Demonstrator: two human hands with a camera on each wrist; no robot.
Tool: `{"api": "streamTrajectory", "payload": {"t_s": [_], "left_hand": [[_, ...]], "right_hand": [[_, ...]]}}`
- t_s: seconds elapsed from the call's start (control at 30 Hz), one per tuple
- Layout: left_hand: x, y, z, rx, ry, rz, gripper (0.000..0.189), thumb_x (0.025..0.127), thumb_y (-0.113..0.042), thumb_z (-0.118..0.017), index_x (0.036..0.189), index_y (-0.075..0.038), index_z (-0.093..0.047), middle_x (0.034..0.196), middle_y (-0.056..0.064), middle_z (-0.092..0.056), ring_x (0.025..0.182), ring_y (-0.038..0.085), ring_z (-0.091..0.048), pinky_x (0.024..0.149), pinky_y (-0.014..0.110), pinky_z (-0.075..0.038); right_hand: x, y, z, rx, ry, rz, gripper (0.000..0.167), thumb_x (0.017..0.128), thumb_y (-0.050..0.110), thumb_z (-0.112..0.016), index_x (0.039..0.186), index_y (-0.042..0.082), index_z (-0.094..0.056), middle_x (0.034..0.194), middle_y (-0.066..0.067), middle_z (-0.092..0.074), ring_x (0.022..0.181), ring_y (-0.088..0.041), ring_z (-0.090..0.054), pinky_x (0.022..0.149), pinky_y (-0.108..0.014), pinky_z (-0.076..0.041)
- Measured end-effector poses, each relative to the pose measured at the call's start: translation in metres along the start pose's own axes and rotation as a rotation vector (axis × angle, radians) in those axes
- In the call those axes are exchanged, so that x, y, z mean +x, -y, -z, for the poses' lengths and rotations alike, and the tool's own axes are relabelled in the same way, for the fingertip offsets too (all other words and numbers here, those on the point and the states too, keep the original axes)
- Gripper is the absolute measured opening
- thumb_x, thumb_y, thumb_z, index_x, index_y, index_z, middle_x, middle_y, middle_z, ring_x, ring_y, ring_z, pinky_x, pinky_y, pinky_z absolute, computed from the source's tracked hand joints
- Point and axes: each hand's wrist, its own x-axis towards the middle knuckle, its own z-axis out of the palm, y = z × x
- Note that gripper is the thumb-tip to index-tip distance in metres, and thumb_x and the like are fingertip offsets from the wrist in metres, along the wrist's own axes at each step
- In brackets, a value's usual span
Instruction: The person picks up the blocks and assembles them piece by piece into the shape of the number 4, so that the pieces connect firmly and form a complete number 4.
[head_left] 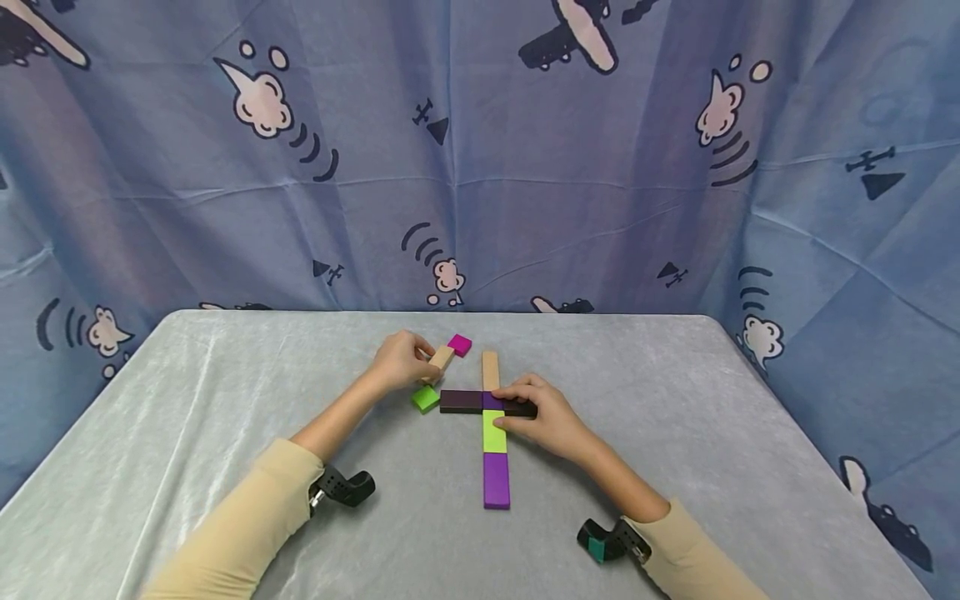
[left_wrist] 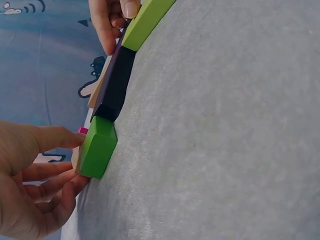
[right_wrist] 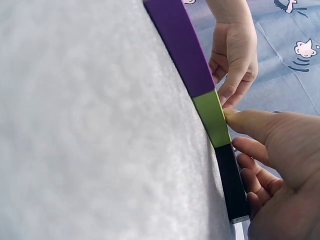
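Observation:
On the table lies a cross of flat blocks. It has a wooden block [head_left: 490, 369] at the far end, a dark purple block [head_left: 492, 401] at the centre, dark blocks [head_left: 461, 402] to both sides, then a lime block [head_left: 494, 432] and a purple block [head_left: 497, 481] nearest me. My right hand [head_left: 551, 421] rests over the centre, thumb on the lime block and forefinger on the dark purple one. My left hand [head_left: 401, 362] pinches a second wooden block [head_left: 442, 359], set diagonally between a green block [head_left: 425, 399] and a magenta block [head_left: 460, 344].
A pale grey cloth covers the table [head_left: 187, 400]. Behind it hangs a blue patterned curtain [head_left: 480, 167]. Black straps with small devices sit on both wrists, the left device [head_left: 348, 487] and the right device [head_left: 603, 542] close above the cloth.

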Motion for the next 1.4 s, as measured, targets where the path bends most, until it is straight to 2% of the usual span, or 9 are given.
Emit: {"api": "streamTrajectory", "payload": {"t_s": [0.47, 0.57, 0.7, 0.83, 1.07, 1.23, 1.4], "left_hand": [[-0.005, -0.004, -0.001, 0.022, -0.005, 0.023, 0.04, 0.085, -0.016, -0.085, 0.118, 0.005, -0.076, 0.105, 0.016, -0.075, 0.092, 0.024, -0.065, 0.072, 0.028, -0.051], [-0.008, -0.004, 0.001, 0.02, -0.02, 0.008, 0.044, 0.085, -0.02, -0.087, 0.118, 0.006, -0.076, 0.105, 0.017, -0.075, 0.092, 0.025, -0.065, 0.073, 0.03, -0.052], [-0.019, -0.003, 0.006, 0.02, -0.047, -0.028, 0.05, 0.085, -0.024, -0.088, 0.12, 0.009, -0.074, 0.102, 0.018, -0.074, 0.09, 0.026, -0.064, 0.074, 0.033, -0.053], [-0.032, -0.001, 0.007, 0.004, -0.057, -0.052, 0.053, 0.085, -0.021, -0.088, 0.122, 0.013, -0.071, 0.096, 0.016, -0.073, 0.085, 0.023, -0.064, 0.072, 0.032, -0.053], [-0.055, 0.004, 0.0, -0.038, -0.086, -0.036, 0.051, 0.081, -0.017, -0.089, 0.117, 0.013, -0.068, 0.084, 0.008, -0.069, 0.074, 0.017, -0.061, 0.065, 0.027, -0.051], [-0.063, 0.003, -0.004, -0.024, -0.094, 0.002, 0.043, 0.08, -0.015, -0.09, 0.109, 0.009, -0.07, 0.084, 0.006, -0.069, 0.074, 0.016, -0.06, 0.065, 0.027, -0.05], [-0.065, 0.004, -0.006, 0.015, -0.088, -0.01, 0.036, 0.079, -0.01, -0.089, 0.106, 0.007, -0.074, 0.085, 0.007, -0.071, 0.076, 0.016, -0.062, 0.067, 0.027, -0.051]], "right_hand": [[0.0, 0.001, 0.001, -0.008, 0.0, -0.012, 0.038, 0.09, 0.009, -0.084, 0.125, -0.002, -0.075, 0.11, -0.01, -0.064, 0.1, -0.02, -0.057, 0.09, -0.034, -0.051], [0.0, 0.001, 0.001, -0.012, 0.0, -0.016, 0.038, 0.09, 0.009, -0.084, 0.125, -0.001, -0.075, 0.11, -0.01, -0.064, 0.1, -0.021, -0.057, 0.09, -0.035, -0.051], [0.0, -0.001, 0.001, -0.024, -0.006, -0.005, 0.038, 0.09, 0.01, -0.084, 0.125, -0.001, -0.075, 0.11, -0.01, -0.065, 0.101, -0.021, -0.059, 0.091, -0.036, -0.052], [0.0, -0.001, 0.002, -0.031, -0.011, 0.003, 0.038, 0.09, 0.01, -0.085, 0.125, -0.002, -0.075, 0.11, -0.01, -0.065, 0.101, -0.022, -0.059, 0.091, -0.036, -0.052], [0.0, 0.0, 0.002, -0.031, -0.007, -0.003, 0.039, 0.089, 0.01, -0.085, 0.125, -0.001, -0.075, 0.111, -0.01, -0.065, 0.101, -0.021, -0.059, 0.091, -0.036, -0.052], [0.0, 0.0, 0.001, -0.027, -0.007, -0.005, 0.039, 0.089, 0.009, -0.085, 0.125, -0.001, -0.075, 0.11, -0.01, -0.065, 0.101, -0.021, -0.058, 0.09, -0.035, -0.051], [0.0, 0.001, 0.0, -0.026, -0.009, -0.005, 0.039, 0.089, 0.009, -0.085, 0.125, -0.002, -0.075, 0.11, -0.01, -0.065, 0.101, -0.021, -0.058, 0.091, -0.036, -0.051]]}}
